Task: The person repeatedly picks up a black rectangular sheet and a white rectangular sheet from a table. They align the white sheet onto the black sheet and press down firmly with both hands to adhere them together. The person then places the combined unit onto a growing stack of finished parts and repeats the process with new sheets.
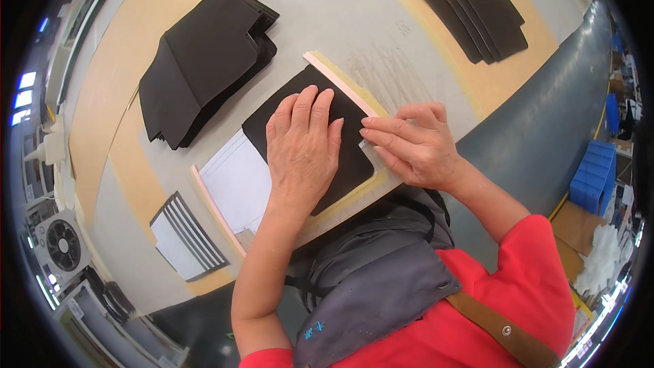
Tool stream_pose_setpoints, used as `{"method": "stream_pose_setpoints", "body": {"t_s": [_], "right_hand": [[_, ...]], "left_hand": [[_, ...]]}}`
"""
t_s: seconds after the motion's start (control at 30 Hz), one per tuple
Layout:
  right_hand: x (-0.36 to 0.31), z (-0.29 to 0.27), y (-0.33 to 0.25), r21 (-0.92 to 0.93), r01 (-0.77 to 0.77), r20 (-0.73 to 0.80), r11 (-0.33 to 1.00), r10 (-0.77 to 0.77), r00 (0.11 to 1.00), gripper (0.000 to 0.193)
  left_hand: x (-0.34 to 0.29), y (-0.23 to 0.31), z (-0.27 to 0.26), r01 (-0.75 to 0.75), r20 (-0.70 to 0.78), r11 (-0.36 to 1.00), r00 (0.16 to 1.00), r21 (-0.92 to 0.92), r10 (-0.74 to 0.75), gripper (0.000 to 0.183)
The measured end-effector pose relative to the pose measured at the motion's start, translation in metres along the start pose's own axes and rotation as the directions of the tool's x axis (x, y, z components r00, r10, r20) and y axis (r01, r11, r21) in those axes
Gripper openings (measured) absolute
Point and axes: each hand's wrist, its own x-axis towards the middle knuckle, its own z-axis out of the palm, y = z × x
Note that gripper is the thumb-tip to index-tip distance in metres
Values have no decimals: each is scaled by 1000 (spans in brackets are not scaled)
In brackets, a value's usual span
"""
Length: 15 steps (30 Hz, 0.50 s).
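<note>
My left hand (300, 146) lies on a black sheet panel (351, 163) with its fingers stretched out and slightly apart. Closed in a pinch, my right hand (417, 144) is at the panel's right edge, by the lower end of a pale pink strip (344, 90). What its fingertips hold, if anything, is too small to make out. Part of the panel overlaps a white paper pattern (240, 180) with drawn lines. Another pink strip (216, 211) borders that paper on its left.
A thick stack of black panels (211, 48) sits at the upper left of the worktable (340, 0). Several overlapping black pieces (477, 17) lie at the upper right. Striped black-and-white strips (191, 235) rest at the lower left. A blue bin (591, 176) stands beyond the table on the right.
</note>
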Motion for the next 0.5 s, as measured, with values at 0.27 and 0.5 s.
{"method": "stream_pose_setpoints", "body": {"t_s": [0.27,0.5], "right_hand": [[-1,0,-2,12,-17,0,1000,17,1000,25],[5,-11,18,420,-283,48,862,290,956,22]], "left_hand": [[0,-3,0,-26,23,1000,999,-5,26,45],[0,-3,2,-31,14,999,999,19,31,43]]}}
